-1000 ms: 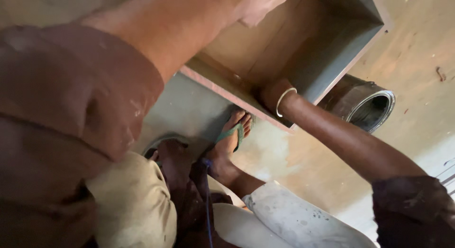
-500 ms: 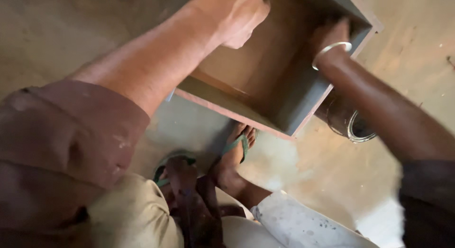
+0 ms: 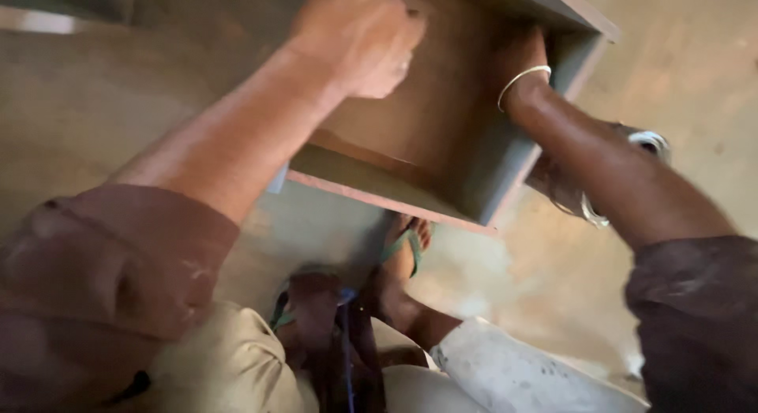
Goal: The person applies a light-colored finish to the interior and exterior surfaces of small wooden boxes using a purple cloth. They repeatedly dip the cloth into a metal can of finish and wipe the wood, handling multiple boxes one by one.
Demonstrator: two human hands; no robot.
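Box (image 3: 426, 137) of wood, open-topped with grey outer walls and a reddish rim, sits tilted above the floor (image 3: 695, 73), its near edge over a sandalled foot (image 3: 403, 259). Bare floor lies to the right. Left hand (image 3: 359, 38) is clenched in a fist against the inner panel; what it grips cannot be told. Right hand (image 3: 521, 54), wearing a bangle (image 3: 521, 77), reaches inside the right wall, fingers hidden. A metal can (image 3: 632, 156) lies behind the right forearm.

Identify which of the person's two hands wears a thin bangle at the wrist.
The right hand, gripping the grey side wall of the wooden box. The left hand, a closed fist inside the box, has a bare wrist.
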